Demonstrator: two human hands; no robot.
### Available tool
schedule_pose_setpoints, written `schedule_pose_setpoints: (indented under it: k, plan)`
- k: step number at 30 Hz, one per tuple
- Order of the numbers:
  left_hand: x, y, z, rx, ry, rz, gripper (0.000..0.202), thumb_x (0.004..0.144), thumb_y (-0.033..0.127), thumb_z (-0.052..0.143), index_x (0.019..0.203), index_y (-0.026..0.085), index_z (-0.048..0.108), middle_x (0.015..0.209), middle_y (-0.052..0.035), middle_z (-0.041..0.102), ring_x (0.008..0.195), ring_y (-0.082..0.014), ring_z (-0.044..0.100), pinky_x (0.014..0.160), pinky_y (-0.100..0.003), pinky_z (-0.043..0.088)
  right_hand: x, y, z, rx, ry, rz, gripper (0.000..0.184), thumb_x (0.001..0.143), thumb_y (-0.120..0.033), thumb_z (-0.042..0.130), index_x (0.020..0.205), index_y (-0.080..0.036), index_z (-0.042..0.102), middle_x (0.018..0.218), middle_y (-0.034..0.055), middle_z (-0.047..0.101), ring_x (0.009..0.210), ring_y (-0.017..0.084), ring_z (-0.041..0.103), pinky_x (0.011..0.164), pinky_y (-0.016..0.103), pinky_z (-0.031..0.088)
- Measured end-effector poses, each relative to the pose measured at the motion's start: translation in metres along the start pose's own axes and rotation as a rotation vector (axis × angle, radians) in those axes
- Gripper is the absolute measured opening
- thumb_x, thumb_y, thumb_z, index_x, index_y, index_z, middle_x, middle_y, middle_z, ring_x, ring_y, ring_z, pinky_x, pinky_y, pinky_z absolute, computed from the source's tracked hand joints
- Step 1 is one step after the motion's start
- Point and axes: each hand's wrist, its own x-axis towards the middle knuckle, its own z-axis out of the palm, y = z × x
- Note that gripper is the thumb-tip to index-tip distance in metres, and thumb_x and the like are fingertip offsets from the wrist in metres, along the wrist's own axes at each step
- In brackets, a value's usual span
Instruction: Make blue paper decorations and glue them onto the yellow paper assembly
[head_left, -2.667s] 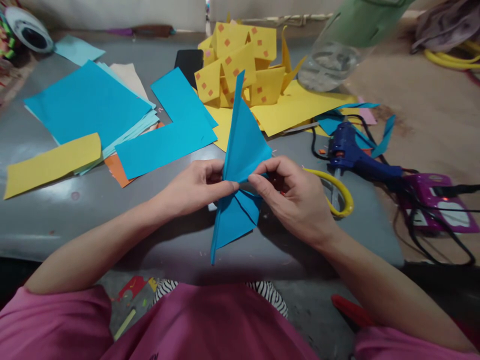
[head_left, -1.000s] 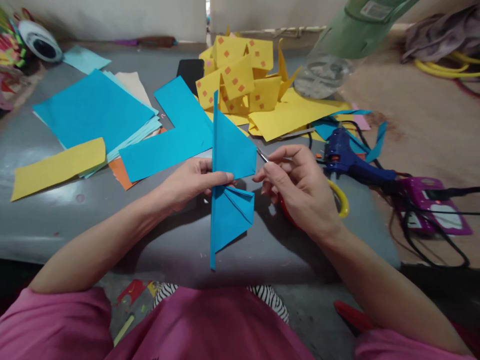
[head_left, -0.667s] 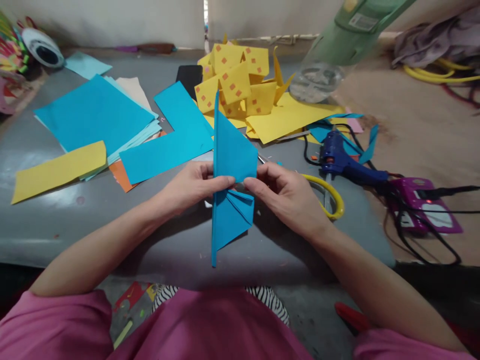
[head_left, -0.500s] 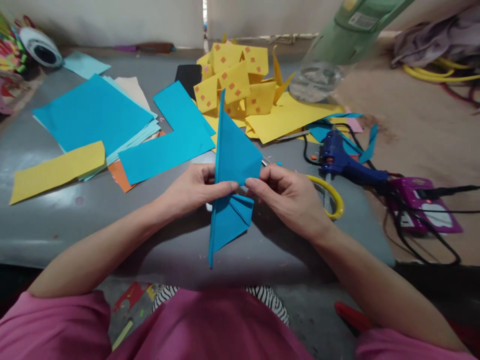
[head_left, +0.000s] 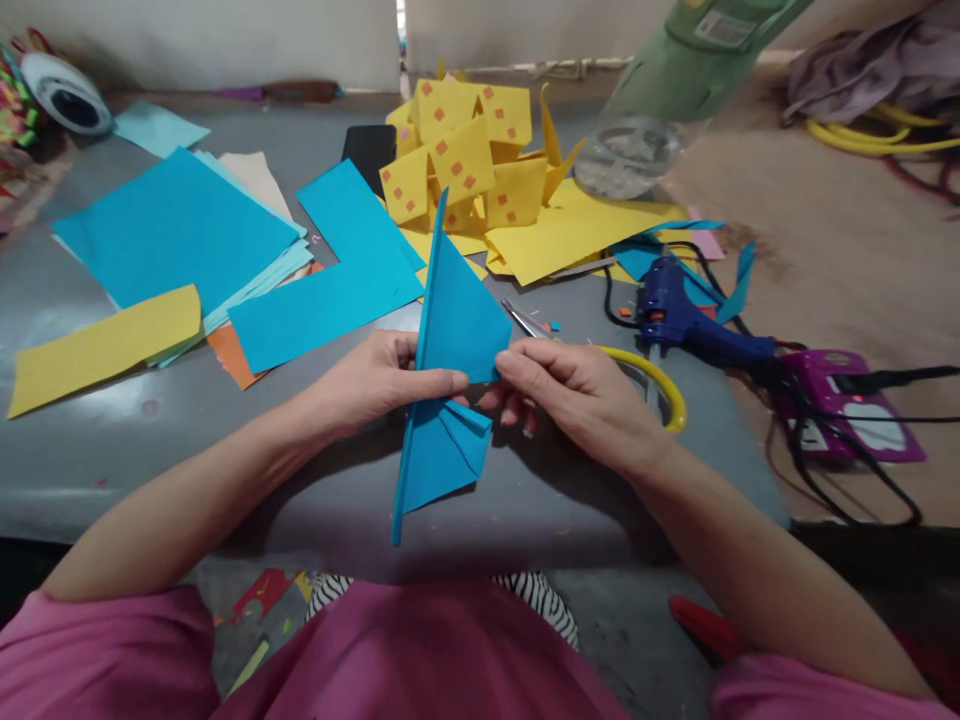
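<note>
Grey desk [head_left: 67,460] is carrying blue sheets [head_left: 180,225], yellow spotted shapes [head_left: 459,155] and a blue glue gun [head_left: 694,325]. Above its near side, left grip [head_left: 379,382] is pinching a folded blue paper [head_left: 459,320] mid-length; right grip [head_left: 577,395] is narrowly pinching the paper's right edge, thumb uppermost.

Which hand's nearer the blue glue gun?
Right. The right hand, at the right edge of the folded blue paper, is left of the blue glue gun and closer to the wearer. The left hand is farther left, gripping the paper's long folded side.
</note>
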Motion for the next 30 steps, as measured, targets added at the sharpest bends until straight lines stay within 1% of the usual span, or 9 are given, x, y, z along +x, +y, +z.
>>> schedule_pose_setpoints:
  k: [4, 6, 10, 14, 17, 20, 23, 27, 30]
  plan:
    - [-0.003, 0.002, 0.002, 0.063, -0.024, -0.058, 0.023, 0.077, 0.034, 0.082, 0.09, 0.015, 0.076, 0.085, -0.0051, 0.078, 0.074, -0.0171, 0.071, 0.07, -0.029, 0.059, 0.0, 0.001, 0.003, -0.026, 0.089, -0.042, 0.036, 0.088, -0.047, 0.069, 0.069, -0.018, 0.064, 0.057, -0.0028, 0.061, 0.045, 0.008, 0.052, 0.039, 0.02, 0.039]
    - [-0.004, 0.004, 0.003, 0.077, -0.016, -0.066, 0.023, 0.076, 0.033, 0.082, 0.09, 0.016, 0.076, 0.084, -0.0047, 0.078, 0.072, -0.017, 0.071, 0.068, -0.028, 0.059, 0.0, 0.001, 0.003, -0.019, 0.106, -0.043, 0.037, 0.087, -0.045, 0.071, 0.065, -0.018, 0.061, 0.053, -0.0037, 0.058, 0.042, 0.007, 0.048, 0.038, 0.02, 0.035]
    - [-0.006, 0.009, 0.005, 0.08, -0.005, -0.09, 0.014, 0.077, 0.027, 0.08, 0.08, 0.015, 0.074, 0.077, -0.0031, 0.077, 0.065, -0.014, 0.068, 0.062, -0.025, 0.057, 0.001, 0.003, 0.0, 0.103, 0.186, -0.074, 0.031, 0.08, -0.042, 0.079, 0.067, -0.019, 0.063, 0.054, -0.0052, 0.058, 0.043, 0.006, 0.045, 0.04, 0.02, 0.034]
    - [-0.007, 0.01, 0.006, 0.046, -0.007, -0.116, 0.011, 0.076, 0.024, 0.08, 0.08, 0.015, 0.074, 0.077, -0.0027, 0.077, 0.064, -0.0136, 0.068, 0.062, -0.025, 0.057, 0.003, 0.004, -0.003, 0.179, 0.199, -0.063, 0.032, 0.082, -0.043, 0.076, 0.067, -0.018, 0.065, 0.06, -0.0026, 0.064, 0.048, 0.007, 0.048, 0.043, 0.02, 0.035]
    - [-0.006, 0.008, 0.005, 0.033, 0.008, -0.134, 0.016, 0.074, 0.026, 0.082, 0.082, 0.015, 0.075, 0.078, -0.0041, 0.077, 0.066, -0.0157, 0.069, 0.063, -0.027, 0.057, 0.004, 0.004, -0.005, 0.18, 0.163, -0.006, 0.04, 0.088, -0.052, 0.068, 0.068, -0.018, 0.065, 0.061, 0.0006, 0.066, 0.048, 0.008, 0.052, 0.042, 0.02, 0.034]
    - [-0.002, 0.006, 0.001, 0.042, 0.056, -0.077, 0.023, 0.072, 0.032, 0.084, 0.086, 0.015, 0.075, 0.081, -0.006, 0.078, 0.07, -0.0177, 0.071, 0.067, -0.029, 0.058, 0.004, 0.003, -0.006, 0.127, 0.191, -0.016, 0.049, 0.093, -0.063, 0.057, 0.078, -0.018, 0.067, 0.065, 0.0021, 0.067, 0.048, 0.009, 0.052, 0.041, 0.021, 0.034]
    - [0.002, 0.006, -0.003, 0.008, 0.136, 0.014, 0.031, 0.075, 0.041, 0.082, 0.091, 0.015, 0.074, 0.088, -0.0081, 0.079, 0.076, -0.0185, 0.072, 0.07, -0.028, 0.057, 0.003, 0.003, -0.006, 0.03, 0.262, -0.094, 0.041, 0.093, -0.059, 0.059, 0.089, -0.019, 0.067, 0.071, -0.0005, 0.065, 0.052, 0.007, 0.052, 0.046, 0.02, 0.038]
    - [0.007, 0.013, -0.008, -0.128, 0.219, 0.076, 0.045, 0.082, 0.054, 0.07, 0.104, 0.015, 0.071, 0.101, -0.0129, 0.078, 0.085, -0.0233, 0.073, 0.07, -0.031, 0.057, 0.003, 0.004, -0.003, 0.015, 0.213, -0.087, 0.044, 0.096, -0.062, 0.052, 0.095, -0.021, 0.065, 0.08, 0.0005, 0.064, 0.059, 0.009, 0.054, 0.05, 0.021, 0.042]
    - [0.007, 0.018, -0.01, -0.209, 0.242, 0.121, 0.045, 0.084, 0.05, 0.064, 0.109, 0.013, 0.069, 0.105, -0.0145, 0.077, 0.089, -0.0243, 0.073, 0.069, -0.03, 0.057, 0.004, 0.004, -0.001, -0.007, 0.195, -0.064, 0.048, 0.091, -0.067, 0.055, 0.102, -0.021, 0.062, 0.085, 0.0014, 0.064, 0.062, 0.011, 0.055, 0.051, 0.023, 0.043]
